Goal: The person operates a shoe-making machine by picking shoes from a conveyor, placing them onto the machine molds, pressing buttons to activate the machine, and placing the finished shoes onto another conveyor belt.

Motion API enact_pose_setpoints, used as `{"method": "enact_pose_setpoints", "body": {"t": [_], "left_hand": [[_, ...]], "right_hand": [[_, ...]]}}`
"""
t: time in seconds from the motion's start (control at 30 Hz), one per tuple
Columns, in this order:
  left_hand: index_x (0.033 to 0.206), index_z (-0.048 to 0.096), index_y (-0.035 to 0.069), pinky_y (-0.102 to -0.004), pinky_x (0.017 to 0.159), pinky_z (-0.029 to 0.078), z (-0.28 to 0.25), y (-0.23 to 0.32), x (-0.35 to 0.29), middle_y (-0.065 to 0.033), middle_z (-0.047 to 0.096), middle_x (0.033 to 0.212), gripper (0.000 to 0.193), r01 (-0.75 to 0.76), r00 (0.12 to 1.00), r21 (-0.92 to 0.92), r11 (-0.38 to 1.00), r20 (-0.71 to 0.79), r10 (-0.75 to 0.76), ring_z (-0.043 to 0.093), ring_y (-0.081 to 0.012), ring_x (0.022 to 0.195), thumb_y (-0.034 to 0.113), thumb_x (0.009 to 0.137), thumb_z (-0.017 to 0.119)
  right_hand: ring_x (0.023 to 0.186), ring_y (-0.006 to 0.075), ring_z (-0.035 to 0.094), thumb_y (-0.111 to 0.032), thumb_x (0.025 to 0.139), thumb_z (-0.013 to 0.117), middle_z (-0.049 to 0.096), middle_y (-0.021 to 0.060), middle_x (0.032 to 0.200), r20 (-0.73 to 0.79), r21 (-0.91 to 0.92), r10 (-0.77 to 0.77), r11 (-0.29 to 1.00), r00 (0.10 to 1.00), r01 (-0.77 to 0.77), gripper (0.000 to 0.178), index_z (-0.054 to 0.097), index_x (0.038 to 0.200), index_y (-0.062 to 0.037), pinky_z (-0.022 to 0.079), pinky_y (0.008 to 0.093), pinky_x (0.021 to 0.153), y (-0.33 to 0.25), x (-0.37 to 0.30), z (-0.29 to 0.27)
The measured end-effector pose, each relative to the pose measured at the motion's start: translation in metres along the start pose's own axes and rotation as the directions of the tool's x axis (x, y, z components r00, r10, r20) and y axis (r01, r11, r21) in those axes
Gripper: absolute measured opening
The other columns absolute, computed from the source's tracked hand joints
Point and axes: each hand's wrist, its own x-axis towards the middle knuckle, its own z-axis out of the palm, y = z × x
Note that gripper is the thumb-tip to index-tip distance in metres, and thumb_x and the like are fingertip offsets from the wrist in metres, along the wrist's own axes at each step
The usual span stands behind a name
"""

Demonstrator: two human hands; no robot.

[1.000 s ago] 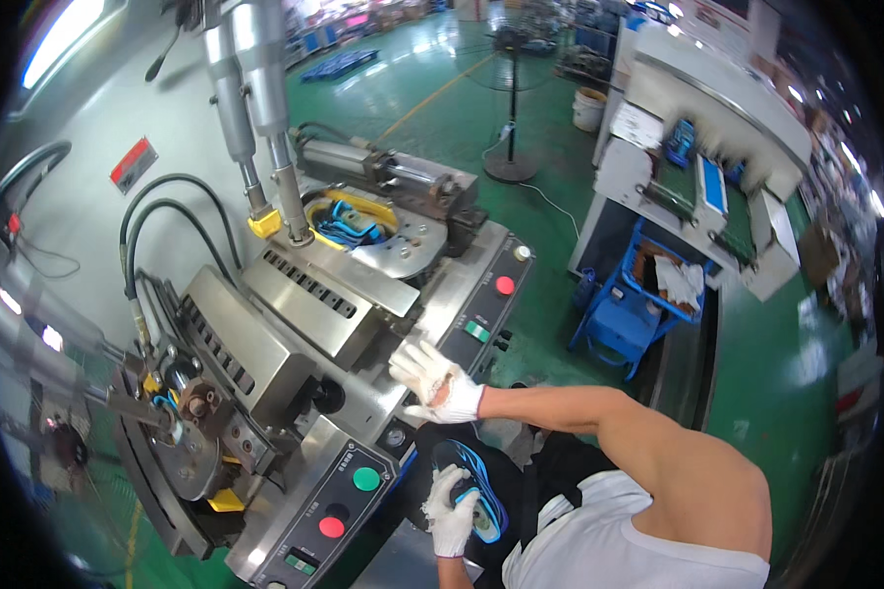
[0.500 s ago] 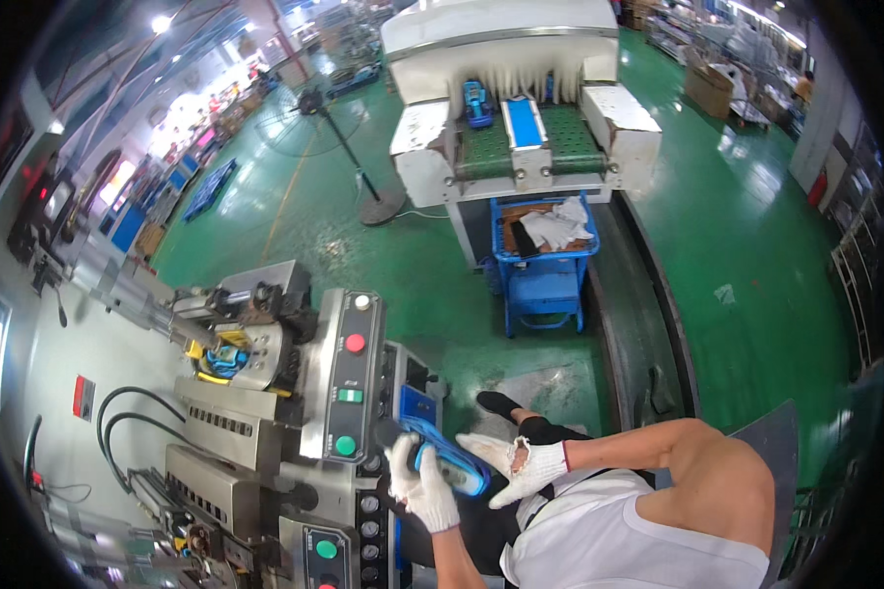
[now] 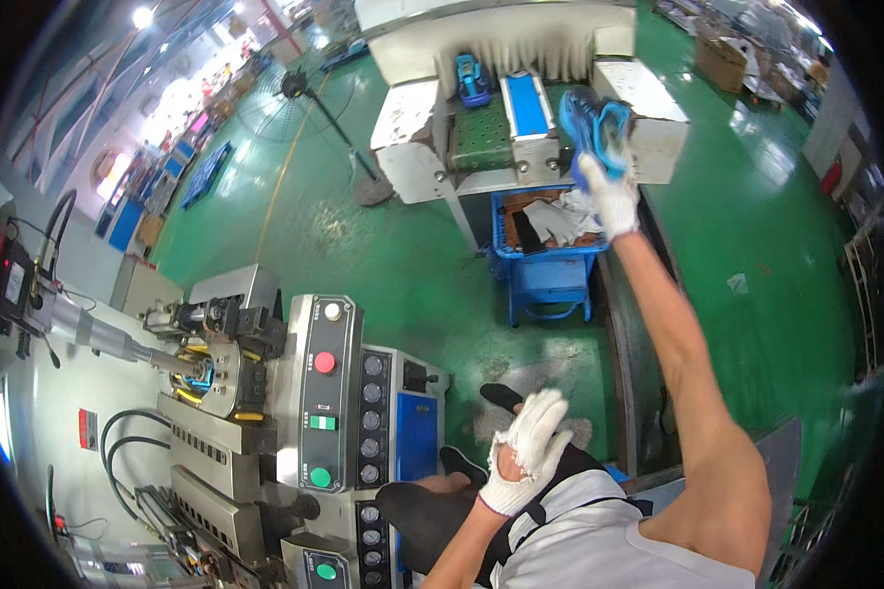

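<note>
My right hand (image 3: 614,201), in a white knit glove, reaches far forward on a straight arm. It grips a blue shoe (image 3: 597,133) over the right side of the conveyor's front; motion blurs it, and I cannot tell whether it touches the belt. Two blue shapes show side by side there, so a second shoe may be among them. My left hand (image 3: 532,442) is raised above my lap with fingers stretched out, holding nothing. Its white glove is torn, showing skin. Another blue shoe (image 3: 472,80) stands on the left green belt (image 3: 481,137).
A white conveyor machine (image 3: 496,37) with a fringed opening stands ahead. Below it, a blue cart (image 3: 550,280) holds pale cloths (image 3: 560,218). At left is a press with a button panel (image 3: 324,393) and a round clamp (image 3: 216,378) around something blue. A standing fan (image 3: 300,83) is beyond.
The blue shoe has gone from my left hand near my lap to my right hand at the conveyor. My right arm has stretched forward. My left hand has moved right, now empty.
</note>
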Motion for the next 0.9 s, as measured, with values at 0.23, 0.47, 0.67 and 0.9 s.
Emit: {"method": "enact_pose_setpoints", "body": {"t": [0.23,0.47,0.67,0.9], "left_hand": [[0.137,0.065,0.001,-0.0436,0.112,0.050,0.012,-0.037,-0.145,-0.0227,0.068,0.136,0.046,0.677,0.736,0.025,0.736,-0.032,-0.676,0.065,-0.0384,0.129,0.016,0.095,0.076],[0.128,0.069,0.000,-0.0390,0.087,0.059,-0.014,-0.025,-0.214,-0.0152,0.075,0.111,0.033,0.777,0.603,0.085,0.623,-0.385,-0.699,0.074,-0.0284,0.097,0.014,0.099,0.073],[0.114,0.071,0.005,-0.0276,0.064,0.052,-0.041,0.048,-0.303,-0.0020,0.070,0.090,0.021,0.656,-0.355,-0.736,0.167,-0.496,-0.793,0.062,-0.0104,0.071,0.023,0.103,0.072],[0.111,0.072,0.005,-0.0424,0.087,0.056,0.049,0.183,-0.565,-0.0133,0.075,0.103,0.030,0.766,-0.642,-0.570,-0.297,-0.709,-0.292,0.071,-0.0270,0.093,0.033,0.102,0.070]], "right_hand": [[0.139,0.0422,0.058,-0.094,0.080,0.054,0.061,0.0328,0.145,0.256,-0.773,0.281,0.634,0.925,0.021,0.123,0.059,0.145,0.0094,0.044,0.0479,0.116,0.088,0.174,0.063],[0.124,0.0403,0.068,-0.075,0.093,0.059,0.070,0.0259,0.135,0.259,-0.715,0.060,0.684,0.964,0.149,0.092,0.065,0.139,0.0036,0.052,0.0497,0.104,0.146,0.204,0.060],[0.133,0.0423,0.060,-0.051,0.103,0.067,0.058,0.0284,0.150,0.496,-0.331,-0.103,0.895,0.862,0.298,0.076,0.053,0.149,0.0081,0.048,0.0463,0.114,0.194,-0.112,0.052],[0.130,0.0341,0.064,-0.032,0.099,0.075,0.057,0.0269,0.150,0.960,-0.216,0.153,0.938,0.236,0.270,0.070,0.048,0.153,0.0037,0.051,0.0435,0.109,0.170,-0.379,0.049]]}}
